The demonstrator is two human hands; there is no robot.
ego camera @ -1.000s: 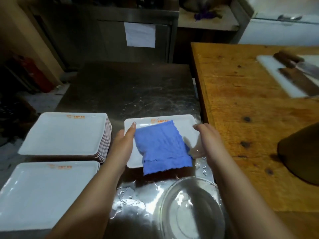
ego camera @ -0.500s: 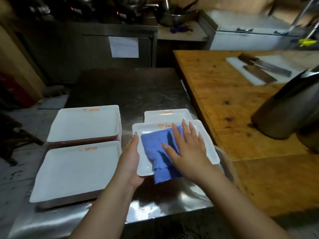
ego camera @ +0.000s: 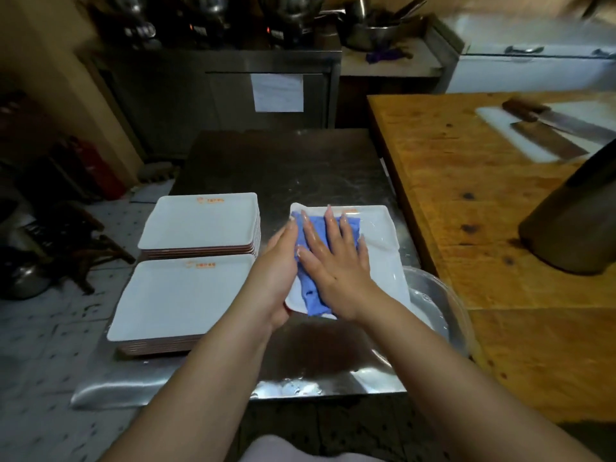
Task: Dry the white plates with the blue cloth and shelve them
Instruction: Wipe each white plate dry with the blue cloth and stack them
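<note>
A white rectangular plate (ego camera: 380, 248) is held above the steel table (ego camera: 283, 165). My left hand (ego camera: 278, 261) grips its left edge. The blue cloth (ego camera: 310, 295) lies on the plate's left part. My right hand (ego camera: 336, 261) presses flat on the cloth with fingers spread. Two stacks of white plates stand to the left, one farther (ego camera: 200, 221) and one nearer (ego camera: 180, 295). Whether another plate lies under the held one is hidden.
A clear bowl (ego camera: 436, 305) with water sits at the table's right front. A wooden counter (ego camera: 466, 181) to the right carries a white cutting board with cleavers (ego camera: 550, 131) and a dark metal pot (ego camera: 580, 228). Steel cabinets stand behind.
My right hand went from the plate's right edge onto the cloth, then slid left with it. The plate has been lifted off the table; the view has pulled back.
</note>
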